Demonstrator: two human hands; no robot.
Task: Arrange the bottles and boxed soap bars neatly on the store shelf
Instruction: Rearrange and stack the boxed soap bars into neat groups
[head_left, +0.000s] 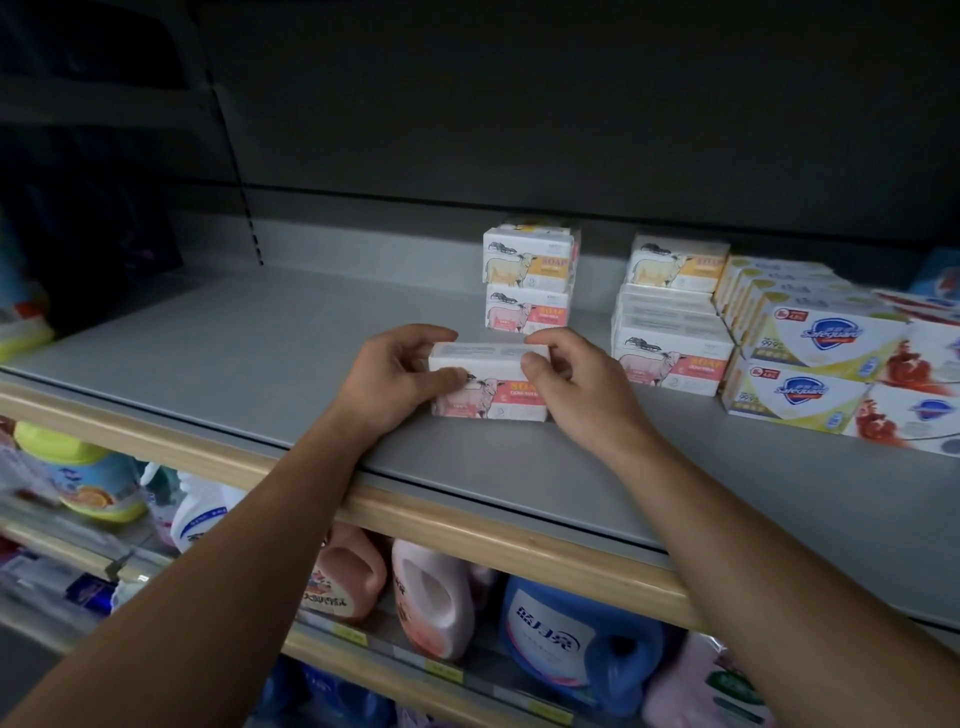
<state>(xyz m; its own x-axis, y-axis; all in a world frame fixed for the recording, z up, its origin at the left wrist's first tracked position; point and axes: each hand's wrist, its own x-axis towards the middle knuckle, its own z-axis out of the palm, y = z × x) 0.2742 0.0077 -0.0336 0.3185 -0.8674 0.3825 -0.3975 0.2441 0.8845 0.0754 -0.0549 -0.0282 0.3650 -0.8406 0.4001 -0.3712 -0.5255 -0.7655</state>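
Note:
A white and pink goat-milk soap box (493, 387) stands on the grey shelf (234, 364), near its front edge. My left hand (397, 376) grips the box's left end, thumb on its front. My right hand (576, 387) pinches its right end, fingers over the top. Behind the box, one yellow soap box sits on a pink one, forming a small stack (527, 280). To the right stands a taller pile of the same soap boxes (672, 322).
Safeguard soap boxes (810, 358) fill the shelf's right side in stacked rows. The shelf has a wooden front lip (467, 525). Below it stand pink (431, 592) and blue detergent bottles (576, 639). More bottles (83, 473) are at lower left.

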